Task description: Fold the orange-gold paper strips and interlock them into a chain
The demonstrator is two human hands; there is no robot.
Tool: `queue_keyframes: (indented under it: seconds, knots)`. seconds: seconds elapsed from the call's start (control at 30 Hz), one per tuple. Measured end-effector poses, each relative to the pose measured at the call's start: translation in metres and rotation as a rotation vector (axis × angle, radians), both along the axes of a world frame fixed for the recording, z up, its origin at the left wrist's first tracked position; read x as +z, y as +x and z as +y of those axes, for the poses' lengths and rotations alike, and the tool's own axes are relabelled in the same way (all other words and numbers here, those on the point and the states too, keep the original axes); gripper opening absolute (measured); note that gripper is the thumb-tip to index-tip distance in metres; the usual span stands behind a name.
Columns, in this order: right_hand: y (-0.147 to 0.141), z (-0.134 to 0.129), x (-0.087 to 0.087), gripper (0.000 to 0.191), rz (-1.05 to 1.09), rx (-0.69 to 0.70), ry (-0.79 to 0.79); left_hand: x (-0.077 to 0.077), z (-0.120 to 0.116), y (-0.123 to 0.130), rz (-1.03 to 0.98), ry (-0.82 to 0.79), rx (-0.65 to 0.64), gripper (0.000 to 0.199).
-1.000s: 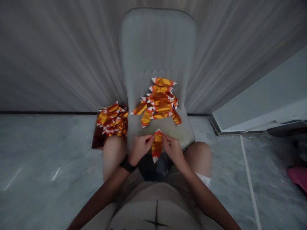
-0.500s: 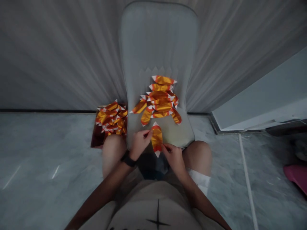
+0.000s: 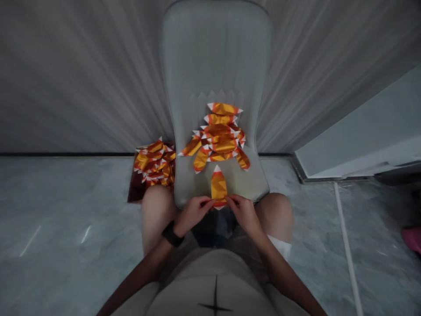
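Between both hands, over the front edge of the chair seat, is a flat folded paper piece (image 3: 219, 185), gold in the middle with orange bands and pointed white tips. My left hand (image 3: 194, 214) pinches its lower left edge between thumb and fingers. On the lower right edge, my right hand (image 3: 244, 212) pinches it too. Just beyond lies a pile of similar gold and orange folded pieces (image 3: 222, 140) on the grey chair (image 3: 213, 52). Several stack crosswise and others splay out at the sides.
A dark red box (image 3: 134, 188) holding many more of these pieces stands on the floor left of the chair, by my left knee (image 3: 158, 204). Grey curtain (image 3: 82, 87) hangs behind. A pale panel (image 3: 368, 127) stands at right, with a pink object (image 3: 412, 239) on the floor.
My left hand has slid from the upper left side of the paper piece down to its lower end. Both hands now grip low, level with each other.
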State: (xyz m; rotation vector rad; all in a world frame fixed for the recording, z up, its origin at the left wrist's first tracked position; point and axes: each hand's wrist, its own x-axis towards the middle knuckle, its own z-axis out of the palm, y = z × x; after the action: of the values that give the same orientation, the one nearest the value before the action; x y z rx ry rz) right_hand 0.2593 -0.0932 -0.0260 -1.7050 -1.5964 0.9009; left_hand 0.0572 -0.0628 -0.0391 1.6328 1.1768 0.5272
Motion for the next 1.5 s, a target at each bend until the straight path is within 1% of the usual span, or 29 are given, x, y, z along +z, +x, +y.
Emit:
queue_keyframes:
  seconds: [0.07, 0.13, 0.2, 0.27, 0.37, 0.47, 0.57, 0.63, 0.7, 0.77, 0.83, 0.87, 0.9, 0.93, 1.0, 1.07, 1.1, 1.13, 1.2, 1.23, 1.27, 1.33, 1.4, 1.47, 1.5]
  knots:
    - [0.002, 0.001, -0.001, 0.043, 0.026, 0.011, -0.011, 0.002, 0.004, -0.001, -0.017, -0.008, -0.012, 0.044]
    - [0.003, 0.002, 0.001, 0.043, 0.039, 0.0, -0.003, 0.007, 0.007, 0.001, -0.011, 0.02, -0.021, 0.042]
    - [0.006, 0.002, 0.004, 0.041, 0.046, -0.016, 0.013, 0.012, 0.008, 0.004, 0.006, 0.052, -0.022, 0.042]
    - [0.016, 0.001, 0.008, 0.041, 0.043, -0.032, 0.033, 0.014, 0.007, 0.007, 0.018, 0.061, -0.011, 0.042]
    - [0.05, 0.004, 0.017, 0.039, -0.032, -0.072, 0.073, 0.009, 0.006, 0.006, 0.034, 0.056, 0.013, 0.042]
    - [0.099, 0.018, 0.025, 0.036, -0.203, -0.119, 0.087, -0.004, 0.004, 0.001, 0.083, 0.037, 0.032, 0.044]
    - [0.142, 0.051, 0.029, 0.035, -0.43, -0.125, 0.0, -0.011, 0.001, -0.002, 0.137, 0.002, 0.045, 0.047]
    - [0.158, 0.084, 0.027, 0.033, -0.609, -0.127, -0.079, -0.012, -0.003, -0.002, 0.17, -0.004, 0.049, 0.048]
    - [0.163, 0.12, 0.023, 0.032, -0.669, -0.132, -0.104, -0.01, -0.008, -0.002, 0.206, 0.011, 0.063, 0.049]
    - [0.16, 0.152, 0.017, 0.03, -0.686, -0.138, -0.117, -0.01, -0.012, -0.004, 0.246, 0.03, 0.076, 0.05]
    - [0.154, 0.173, 0.011, 0.031, -0.696, -0.152, -0.125, -0.011, -0.014, -0.008, 0.284, 0.046, 0.085, 0.051]
    - [0.152, 0.177, 0.009, 0.033, -0.697, -0.162, -0.125, -0.012, -0.015, -0.01, 0.303, 0.047, 0.089, 0.051]
    - [0.151, 0.175, 0.006, 0.035, -0.7, -0.172, -0.125, -0.013, -0.016, -0.014, 0.317, 0.044, 0.096, 0.051]
    - [0.15, 0.168, 0.002, 0.038, -0.696, -0.189, -0.117, -0.013, -0.017, -0.017, 0.326, 0.04, 0.108, 0.051]
    - [0.148, 0.137, -0.007, 0.045, -0.66, -0.241, -0.079, -0.013, -0.019, -0.023, 0.322, 0.027, 0.136, 0.049]
    - [0.145, 0.09, -0.017, 0.051, -0.491, -0.37, 0.048, -0.01, -0.021, -0.029, 0.288, 0.015, 0.169, 0.048]
    - [0.143, 0.064, -0.022, 0.055, -0.398, -0.421, 0.085, -0.007, -0.022, -0.031, 0.265, 0.013, 0.185, 0.047]
    - [0.14, 0.038, -0.027, 0.056, -0.31, -0.439, 0.102, -0.004, -0.022, -0.034, 0.241, 0.014, 0.203, 0.047]
    - [0.132, -0.007, -0.032, 0.055, -0.256, -0.628, 0.097, 0.004, -0.022, -0.041, 0.201, 0.027, 0.251, 0.047]
    - [0.128, -0.025, -0.033, 0.053, -0.276, -0.725, 0.064, 0.008, -0.021, -0.046, 0.188, 0.042, 0.287, 0.047]
    - [0.123, -0.038, -0.033, 0.05, -0.299, -0.77, 0.025, 0.012, -0.02, -0.053, 0.18, 0.062, 0.328, 0.046]
    - [0.114, -0.054, -0.03, 0.044, -0.314, -0.763, -0.012, 0.017, -0.017, -0.073, 0.186, 0.123, 0.431, 0.043]
    - [0.103, -0.058, -0.027, 0.035, -0.316, -0.714, -0.022, 0.017, -0.014, -0.101, 0.202, 0.201, 0.549, 0.04]
    - [0.09, -0.055, -0.024, 0.028, -0.298, -0.625, -0.003, 0.009, -0.012, -0.136, 0.2, 0.26, 0.687, 0.038]
    - [0.082, -0.052, -0.022, 0.026, -0.282, -0.568, 0.013, 0.002, -0.011, -0.155, 0.186, 0.27, 0.753, 0.039]
